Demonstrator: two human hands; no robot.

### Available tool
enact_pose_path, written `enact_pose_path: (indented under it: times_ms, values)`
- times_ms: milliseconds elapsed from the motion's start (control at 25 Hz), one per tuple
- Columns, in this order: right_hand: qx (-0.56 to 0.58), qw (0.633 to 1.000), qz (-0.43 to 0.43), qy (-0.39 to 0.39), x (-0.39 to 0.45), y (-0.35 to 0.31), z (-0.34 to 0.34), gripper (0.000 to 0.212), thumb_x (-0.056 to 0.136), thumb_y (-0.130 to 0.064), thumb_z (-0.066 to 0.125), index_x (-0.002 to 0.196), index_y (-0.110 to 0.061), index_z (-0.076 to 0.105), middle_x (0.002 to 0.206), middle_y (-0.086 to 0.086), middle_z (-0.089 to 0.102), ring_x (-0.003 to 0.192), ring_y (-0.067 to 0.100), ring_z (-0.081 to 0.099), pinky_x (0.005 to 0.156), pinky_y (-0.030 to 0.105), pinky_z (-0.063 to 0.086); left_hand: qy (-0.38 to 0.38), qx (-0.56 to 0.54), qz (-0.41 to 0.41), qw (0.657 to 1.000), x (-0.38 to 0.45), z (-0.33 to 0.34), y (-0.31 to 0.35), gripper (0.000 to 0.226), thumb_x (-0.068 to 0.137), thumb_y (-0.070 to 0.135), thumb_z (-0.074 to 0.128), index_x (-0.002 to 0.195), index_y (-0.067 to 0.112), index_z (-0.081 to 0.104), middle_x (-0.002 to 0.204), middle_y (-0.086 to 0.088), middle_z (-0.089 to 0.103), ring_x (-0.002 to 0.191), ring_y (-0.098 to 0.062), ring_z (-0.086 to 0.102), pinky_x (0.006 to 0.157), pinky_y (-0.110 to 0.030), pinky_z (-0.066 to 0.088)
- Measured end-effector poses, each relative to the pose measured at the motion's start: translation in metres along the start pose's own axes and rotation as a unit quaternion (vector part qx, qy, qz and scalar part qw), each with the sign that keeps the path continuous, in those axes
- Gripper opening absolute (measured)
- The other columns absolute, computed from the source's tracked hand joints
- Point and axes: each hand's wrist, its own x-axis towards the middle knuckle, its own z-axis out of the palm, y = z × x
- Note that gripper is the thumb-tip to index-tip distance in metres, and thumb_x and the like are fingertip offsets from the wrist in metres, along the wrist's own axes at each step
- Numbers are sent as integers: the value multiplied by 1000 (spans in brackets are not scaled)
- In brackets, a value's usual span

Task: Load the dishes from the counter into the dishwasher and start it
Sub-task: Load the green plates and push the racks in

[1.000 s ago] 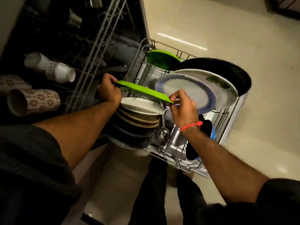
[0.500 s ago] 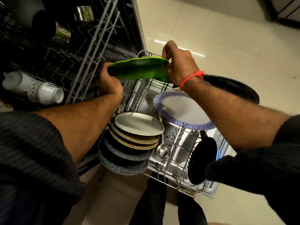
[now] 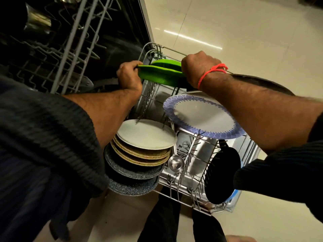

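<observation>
Many dishes already stand in the bottom rack (image 3: 176,193). Both hands hold a green plate (image 3: 159,76) over the rack's far end: left hand (image 3: 130,75) and right hand (image 3: 197,67) have fingers closed on its edges. I think slotting it in, shutting the door and starting are left.

Person, head-camera view, both forearms bare.
Left hand (image 3: 129,76): no rings or wristwear visible.
Right hand (image 3: 197,67): thin red-orange thread band (image 3: 212,71) tied around the wrist, loose ends at the knot.
Sleeves: dark ribbed knit pullover sleeves (image 3: 43,137), charcoal with faint blue stripes, pushed up toward the elbows on both arms.
Legs: dark plain trousers (image 3: 166,220).
</observation>
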Motion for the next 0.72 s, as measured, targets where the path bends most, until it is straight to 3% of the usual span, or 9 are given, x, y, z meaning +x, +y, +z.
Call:
enact_pose_path:
  times_ms: [200, 320, 400, 520, 600, 720]
  values:
    - [-17, 1000, 11, -19, 2, 6, 10, 30, 95, -22, 57, 124, -16, 57, 115, 17, 58, 102, 40, 59, 79, 44, 45, -35, 0, -15, 999, -7, 20, 6, 38, 90, -9, 50, 111, 7, 76, 107, -10, 68, 97, -17, 59, 72, 1, 34]
    - [-34, 998, -5, -43, 2, 4, 11, 32, 94, -26, 58, 125, -16, 57, 115, 15, 59, 101, 40, 60, 82, 46, 47, -65, 48, -29, 996, -10, 24, 2, 37, 95, -2, 49, 120, 11, 72, 114, -14, 67, 97, -16, 52, 74, -1, 30]
    - [-36, 998, -12, -53, 2, 4, 12, 33, 94, -26, 59, 125, -16, 57, 112, 15, 59, 99, 38, 60, 82, 46, 48, -110, 75, -25, 991, -11, 21, 5, 34, 96, 4, 50, 123, 12, 70, 112, -12, 65, 100, -18, 56, 73, -6, 38]
    - [-38, 997, -25, -67, 2, 3, 11, 34, 94, -24, 60, 128, -20, 59, 112, 14, 58, 96, 35, 59, 80, 44, 48, -127, 101, -67, 984, -9, 18, 8, 32, 98, 11, 54, 127, 12, 65, 121, -14, 63, 121, -30, 58, 90, -22, 45]
    - [-39, 996, -27, -69, 1, 3, 10, 34, 94, -25, 58, 128, -24, 59, 114, 13, 58, 97, 34, 59, 75, 41, 45, -142, 107, -66, 982, -15, 15, 9, 49, 95, 2, 54, 143, 13, 51, 139, -15, 54, 132, -31, 49, 107, -31, 40]
    - [-24, 998, -34, -50, -4, 1, 8, 35, 96, -28, 54, 131, -27, 57, 120, 13, 58, 104, 36, 60, 79, 41, 45, -162, 115, -64, 978, -26, 12, 7, 70, 93, -5, 55, 155, 14, 29, 156, -12, 37, 143, -29, 38, 116, -33, 33]
